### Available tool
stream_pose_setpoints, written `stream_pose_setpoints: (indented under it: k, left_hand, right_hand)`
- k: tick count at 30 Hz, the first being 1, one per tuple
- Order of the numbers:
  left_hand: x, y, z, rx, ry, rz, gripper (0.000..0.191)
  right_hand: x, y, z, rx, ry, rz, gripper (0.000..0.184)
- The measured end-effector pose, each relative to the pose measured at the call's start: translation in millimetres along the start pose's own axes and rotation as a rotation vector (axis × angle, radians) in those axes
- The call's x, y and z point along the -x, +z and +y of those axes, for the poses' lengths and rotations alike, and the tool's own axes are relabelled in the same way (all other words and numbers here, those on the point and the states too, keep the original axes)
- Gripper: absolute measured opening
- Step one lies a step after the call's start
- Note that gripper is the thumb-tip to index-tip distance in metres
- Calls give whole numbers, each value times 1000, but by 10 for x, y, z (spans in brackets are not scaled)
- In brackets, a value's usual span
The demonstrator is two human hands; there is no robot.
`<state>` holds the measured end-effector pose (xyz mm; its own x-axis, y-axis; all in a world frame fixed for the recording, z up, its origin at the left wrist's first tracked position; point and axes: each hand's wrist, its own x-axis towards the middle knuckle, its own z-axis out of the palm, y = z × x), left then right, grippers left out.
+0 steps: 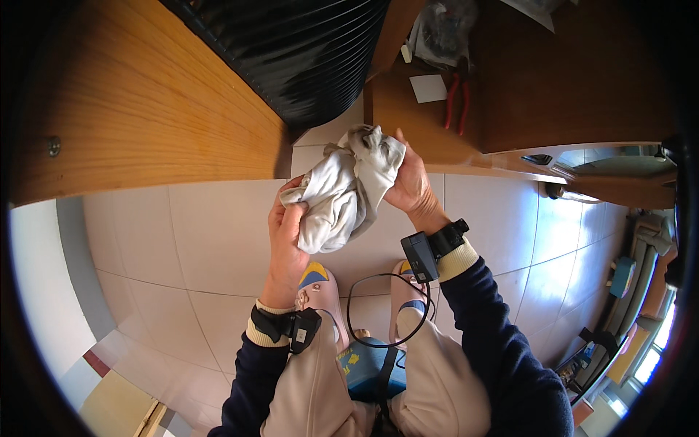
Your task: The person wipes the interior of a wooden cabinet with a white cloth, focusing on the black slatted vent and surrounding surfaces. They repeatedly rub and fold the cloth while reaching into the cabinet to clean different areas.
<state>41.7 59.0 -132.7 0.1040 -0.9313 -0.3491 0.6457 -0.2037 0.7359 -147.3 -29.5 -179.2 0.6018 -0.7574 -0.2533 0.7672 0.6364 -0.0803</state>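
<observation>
A crumpled off-white cloth (pixel 333 191) with dark stains at its upper end is held up between both hands above the tiled floor. My left hand (pixel 286 229) grips its lower left edge, the thumb lying over the fabric. At the cloth's upper right, my right hand (pixel 409 180) supports it from the side; its fingers are mostly hidden behind the cloth. Each wrist wears a strapped black device, and a black cable loops below the right one.
Red-handled pliers (pixel 457 106), a white square card (pixel 428 88) and a clear plastic bag (pixel 443 33) lie on a wooden surface (pixel 420 136). A wooden panel (pixel 164 109) and a ribbed black object (pixel 306 54) stand at upper left. Pink clogs (pixel 322 292) rest on floor tiles (pixel 229 235).
</observation>
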Motion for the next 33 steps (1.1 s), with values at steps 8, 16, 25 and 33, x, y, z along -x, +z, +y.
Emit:
stream_pose_setpoints:
  k: [8,16,25,33]
  left_hand:
    - [-79,9,56,-142,3,-94,36]
    - [-81,7,12,-134,10,-97,37]
    - [-93,128,-23,-125,-88,-212,58]
    - [-221,-96,-53,-62,-330,-346,47]
  right_hand:
    - [174,152,-153,-230,101,-131,79]
    - [231,42,-215,-219,58,-74,80]
    - [294,680,129,866,-28,-157,43]
    - [311,877,73,1422,-114,-151,39]
